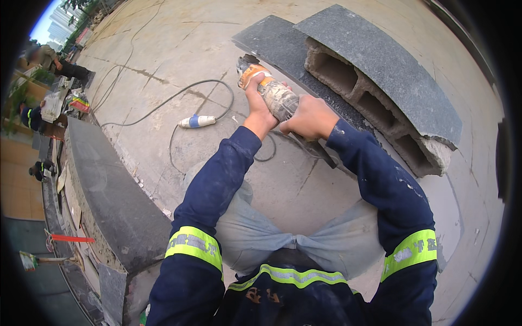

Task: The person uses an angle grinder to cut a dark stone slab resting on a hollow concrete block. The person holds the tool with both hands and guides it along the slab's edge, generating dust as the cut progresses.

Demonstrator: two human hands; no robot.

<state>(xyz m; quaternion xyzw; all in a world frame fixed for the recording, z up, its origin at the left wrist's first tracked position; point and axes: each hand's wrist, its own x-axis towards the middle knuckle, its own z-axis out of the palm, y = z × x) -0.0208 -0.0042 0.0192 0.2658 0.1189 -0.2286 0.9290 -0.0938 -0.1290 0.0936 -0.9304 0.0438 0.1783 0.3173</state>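
I held the angle grinder (270,91) in both hands over the concrete floor (179,43). The tool had a dusty grey barrel body, an orange collar near its head, and a dark guard at the far end; I could not make out the disc itself. The head pointed away from me, toward the near edge of a dark grey stone slab (283,46).

My left hand (258,106) was closed around the front of the body, just behind the orange collar, with the thumb lying along the tool. My right hand (311,117) was wrapped fully around the rear of the barrel, knuckles up. Both forearms, in dark blue sleeves with yellow reflective bands, came up from the lower edge and converged at the tool. My knees, in light grey trousers, were spread below the arms.

A second, curved stone slab (391,70) rested on a hollow concrete block (370,103) to the right of the grinder. A grey cable (179,95) looped across the floor to the left, joined at a white and blue plug connector (197,121). Another long dark slab (109,190) lay at my left side. Farther left, other people worked well apart from me.
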